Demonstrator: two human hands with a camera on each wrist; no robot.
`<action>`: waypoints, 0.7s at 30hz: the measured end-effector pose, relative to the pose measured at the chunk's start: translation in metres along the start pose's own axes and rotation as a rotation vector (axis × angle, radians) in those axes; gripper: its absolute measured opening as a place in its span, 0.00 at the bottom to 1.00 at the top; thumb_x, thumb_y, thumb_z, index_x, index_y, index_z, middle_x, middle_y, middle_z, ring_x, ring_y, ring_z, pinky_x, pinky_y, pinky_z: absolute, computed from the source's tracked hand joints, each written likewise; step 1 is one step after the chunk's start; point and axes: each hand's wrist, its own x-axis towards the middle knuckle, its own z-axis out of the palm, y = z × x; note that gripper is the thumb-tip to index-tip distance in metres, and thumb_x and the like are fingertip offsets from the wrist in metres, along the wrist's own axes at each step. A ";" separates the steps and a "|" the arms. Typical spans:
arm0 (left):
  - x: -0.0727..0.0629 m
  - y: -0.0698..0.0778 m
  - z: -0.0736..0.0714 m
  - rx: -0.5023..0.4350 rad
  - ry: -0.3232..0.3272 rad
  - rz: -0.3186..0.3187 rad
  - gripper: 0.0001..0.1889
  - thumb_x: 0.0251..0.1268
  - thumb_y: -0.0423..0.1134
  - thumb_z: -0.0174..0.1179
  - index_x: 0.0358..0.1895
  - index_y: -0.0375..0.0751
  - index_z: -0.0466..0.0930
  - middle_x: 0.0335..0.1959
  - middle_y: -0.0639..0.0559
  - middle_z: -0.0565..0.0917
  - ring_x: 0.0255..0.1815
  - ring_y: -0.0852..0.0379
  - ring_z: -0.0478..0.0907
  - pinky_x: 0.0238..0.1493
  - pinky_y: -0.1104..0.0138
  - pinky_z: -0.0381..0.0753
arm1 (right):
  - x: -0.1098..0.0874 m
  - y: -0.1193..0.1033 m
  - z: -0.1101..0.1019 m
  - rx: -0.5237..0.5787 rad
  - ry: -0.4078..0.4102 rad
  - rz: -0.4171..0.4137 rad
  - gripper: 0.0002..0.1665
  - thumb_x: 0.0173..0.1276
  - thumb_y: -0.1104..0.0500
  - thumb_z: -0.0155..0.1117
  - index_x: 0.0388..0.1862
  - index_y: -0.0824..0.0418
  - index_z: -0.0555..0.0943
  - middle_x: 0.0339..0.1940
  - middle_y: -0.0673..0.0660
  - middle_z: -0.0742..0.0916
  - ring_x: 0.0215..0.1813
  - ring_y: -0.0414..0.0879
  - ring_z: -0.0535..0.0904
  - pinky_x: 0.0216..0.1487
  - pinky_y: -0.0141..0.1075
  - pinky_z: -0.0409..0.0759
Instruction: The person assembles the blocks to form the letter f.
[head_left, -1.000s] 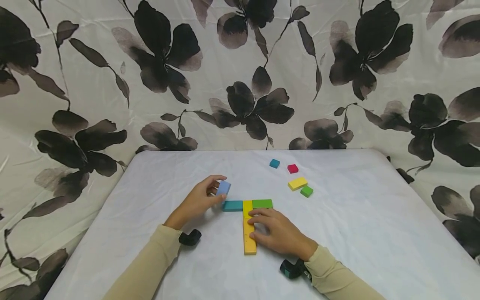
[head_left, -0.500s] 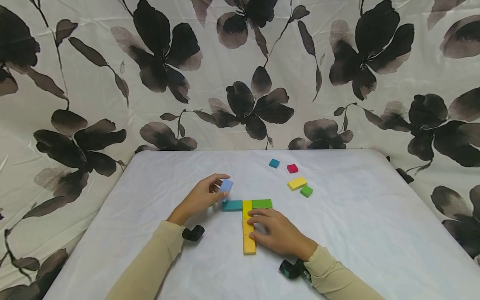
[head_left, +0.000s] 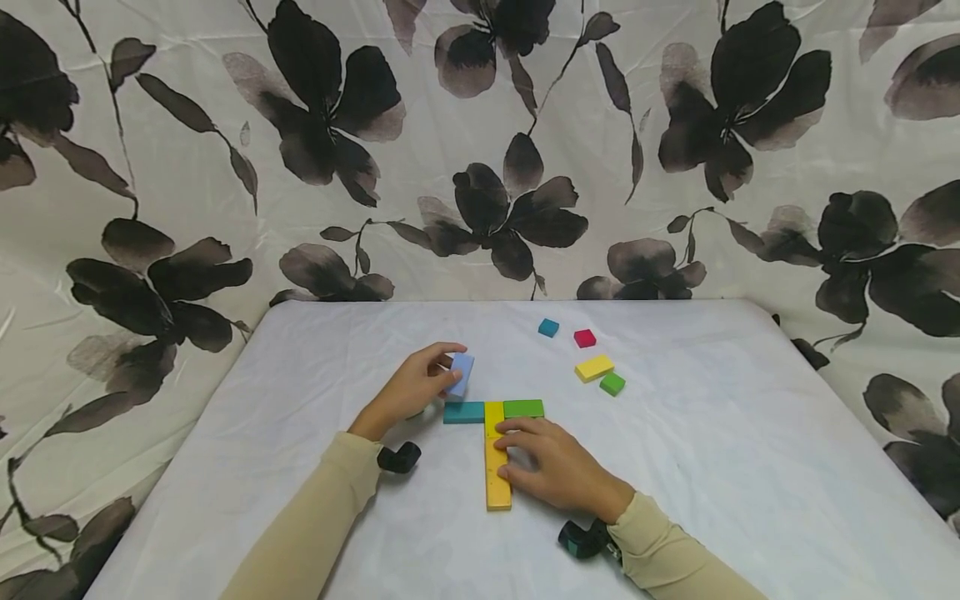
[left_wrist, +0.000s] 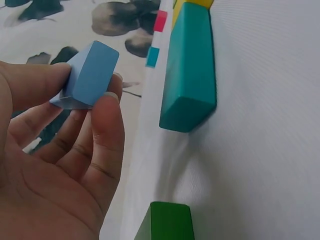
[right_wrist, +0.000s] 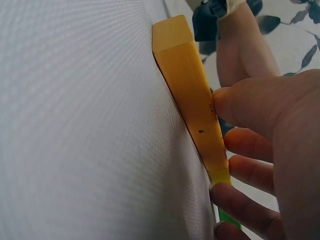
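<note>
My left hand [head_left: 408,390] pinches a light blue block [head_left: 462,375] between thumb and fingers, raised off the cloth just behind a teal block [head_left: 463,413]. Yellow blocks [head_left: 498,493] lie end to end in a column pointing toward me. At its far end the teal block adjoins on the left and a green block [head_left: 523,408] on the right, forming a T. My right hand [head_left: 566,467] rests along the column's right side, its relaxed fingertips and thumb touching the yellow blocks. In the left wrist view another green block [left_wrist: 171,222] shows below the left hand, mostly hidden from the head view.
Toward the back right lie a small teal block [head_left: 549,327], a red block [head_left: 585,338], a yellow block [head_left: 595,368] and a small green block [head_left: 612,383]. A white cloth [head_left: 712,483] covers the table; flower-patterned fabric [head_left: 495,108] hangs behind it.
The left hand has moved a little right and away from me, carrying the light blue block, which is now turned more upright. The right hand and the T of blocks have stayed in place.
</note>
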 end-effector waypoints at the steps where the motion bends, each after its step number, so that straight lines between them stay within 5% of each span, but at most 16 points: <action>1: 0.000 0.001 0.001 -0.003 0.002 -0.003 0.23 0.73 0.39 0.61 0.69 0.50 0.73 0.55 0.44 0.79 0.37 0.52 0.82 0.42 0.62 0.85 | 0.000 0.000 0.000 -0.002 0.000 0.000 0.19 0.71 0.46 0.67 0.56 0.50 0.85 0.64 0.45 0.79 0.66 0.43 0.72 0.67 0.47 0.72; 14: 0.011 0.007 0.008 0.015 0.002 -0.066 0.21 0.72 0.42 0.63 0.66 0.54 0.77 0.55 0.46 0.80 0.45 0.52 0.80 0.47 0.60 0.84 | 0.000 -0.001 0.000 0.004 -0.004 0.004 0.19 0.71 0.46 0.66 0.57 0.50 0.85 0.65 0.45 0.79 0.67 0.43 0.72 0.68 0.47 0.72; 21: 0.017 0.008 0.012 -0.012 -0.051 -0.064 0.22 0.71 0.41 0.63 0.66 0.49 0.77 0.48 0.48 0.83 0.39 0.51 0.82 0.46 0.59 0.84 | -0.001 -0.002 0.000 -0.006 -0.003 0.002 0.18 0.71 0.46 0.67 0.56 0.50 0.85 0.65 0.45 0.79 0.67 0.43 0.72 0.67 0.46 0.72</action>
